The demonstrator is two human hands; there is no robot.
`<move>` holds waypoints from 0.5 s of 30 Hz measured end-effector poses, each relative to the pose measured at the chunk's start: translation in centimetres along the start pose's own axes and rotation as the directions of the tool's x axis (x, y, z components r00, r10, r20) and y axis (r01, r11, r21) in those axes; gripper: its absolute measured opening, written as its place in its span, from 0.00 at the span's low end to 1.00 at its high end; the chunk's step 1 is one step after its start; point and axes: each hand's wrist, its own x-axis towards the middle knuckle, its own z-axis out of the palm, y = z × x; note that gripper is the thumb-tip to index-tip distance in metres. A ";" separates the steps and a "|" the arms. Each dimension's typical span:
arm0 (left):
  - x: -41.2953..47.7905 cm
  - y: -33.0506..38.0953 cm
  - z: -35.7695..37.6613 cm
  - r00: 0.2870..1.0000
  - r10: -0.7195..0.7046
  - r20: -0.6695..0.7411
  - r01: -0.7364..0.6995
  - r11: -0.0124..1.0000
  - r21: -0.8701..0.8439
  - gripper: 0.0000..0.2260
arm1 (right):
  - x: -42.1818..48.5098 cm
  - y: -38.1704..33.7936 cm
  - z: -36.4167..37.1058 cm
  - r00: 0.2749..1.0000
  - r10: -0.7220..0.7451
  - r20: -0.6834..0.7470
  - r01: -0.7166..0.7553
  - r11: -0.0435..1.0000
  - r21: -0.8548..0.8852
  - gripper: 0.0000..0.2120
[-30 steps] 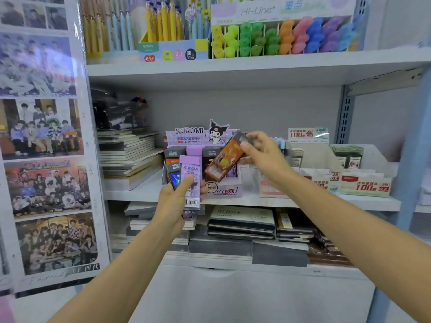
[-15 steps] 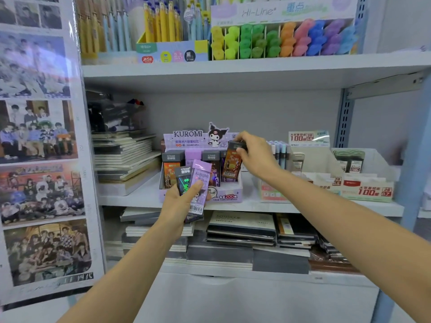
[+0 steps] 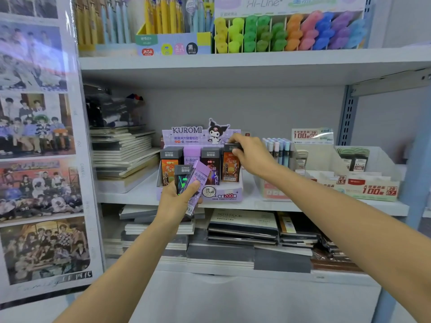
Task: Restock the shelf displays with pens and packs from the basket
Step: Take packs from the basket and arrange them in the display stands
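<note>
Orange pack [image 3: 229,169] stands upright in the right-end slot of the Kuromi display box [image 3: 221,194], which sits close to the front edge of the middle shelf [image 3: 135,194]. The right hand [image 3: 253,157] grasps the pack's dark cap from above, fingers curled over the top. Whether the base has reached the slot floor cannot be told. The left hand [image 3: 175,201], just in front of the box's left front corner, clasps two more packs fanned together, a purple pack [image 3: 199,180] and a black pack [image 3: 182,180] with green print, with the thumb pressed across the purple one. Risks, as judged: letting go before the orange pack is seated could tip it forward over the low front wall. A hard downward push could skid the light card box along the smooth painted shelf or topple neighbouring packs. The fanned pair could slip apart, being held by thumb pressure alone. All packs are slim, flat-sided rectangles with glossy printed faces, likely slick. The box looks like thin printed card with stepped rows.
</note>
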 end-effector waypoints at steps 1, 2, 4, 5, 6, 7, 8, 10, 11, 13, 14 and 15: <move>0.0 0.0 0.0 1.000 0.002 0.003 -0.002 1.000 -0.003 0.07 | 0.2 0.1 -0.1 1.000 0.000 0.014 0.000 1.000 -0.016 0.11; -0.1 0.0 0.0 1.000 0.004 0.005 -0.004 1.000 -0.011 0.07 | 0.3 0.2 0.0 1.000 0.004 0.025 -0.003 1.000 -0.025 0.11; -0.1 -0.1 0.0 1.000 -0.007 0.003 0.007 0.999 -0.038 0.07 | 0.3 0.3 0.4 1.000 0.018 0.025 -0.018 1.000 -0.008 0.11; -0.1 -0.1 -0.1 1.000 -0.018 0.002 0.018 0.998 -0.053 0.08 | 0.3 0.3 0.7 1.000 0.027 0.009 -0.027 1.000 0.015 0.11; 0.0 -0.2 -0.2 1.000 -0.027 0.006 0.027 0.998 -0.063 0.08 | 0.2 0.3 1.1 0.999 0.040 -0.018 -0.039 0.998 0.041 0.12; 0.0 -0.2 -0.2 0.999 -0.033 0.013 0.034 0.997 -0.072 0.09 | 0.2 0.3 1.3 0.997 0.053 -0.054 -0.049 0.997 0.065 0.12; 0.0 -0.2 -0.3 0.999 -0.038 0.021 0.039 0.996 -0.078 0.09 | 0.2 0.2 1.4 0.994 0.065 -0.091 -0.057 0.994 0.091 0.13; 0.0 -0.2 -0.4 0.998 -0.044 0.037 0.047 0.995 -0.085 0.09 | 0.1 0.2 1.6 0.986 0.062 -0.154 -0.044 0.992 0.121 0.11; 0.0 -0.2 -0.4 0.998 -0.046 0.043 0.050 0.995 -0.090 0.09 | 0.1 0.3 1.7 0.983 0.048 -0.179 -0.028 0.993 0.115 0.10; 0.0 -0.2 -0.5 0.998 -0.048 0.050 0.053 0.993 -0.102 0.09 | -0.1 0.4 2.1 0.976 0.034 -0.217 -0.016 0.996 0.086 0.08; 0.0 -0.2 -0.5 0.998 -0.047 0.052 0.053 0.992 -0.111 0.09 | -0.1 0.4 2.4 0.972 0.035 -0.232 -0.021 0.998 0.065 0.07; -0.1 -0.2 -0.5 0.997 -0.046 0.054 0.052 0.991 -0.121 0.09 | -0.2 0.5 2.5 0.970 0.033 -0.242 -0.024 0.999 0.039 0.07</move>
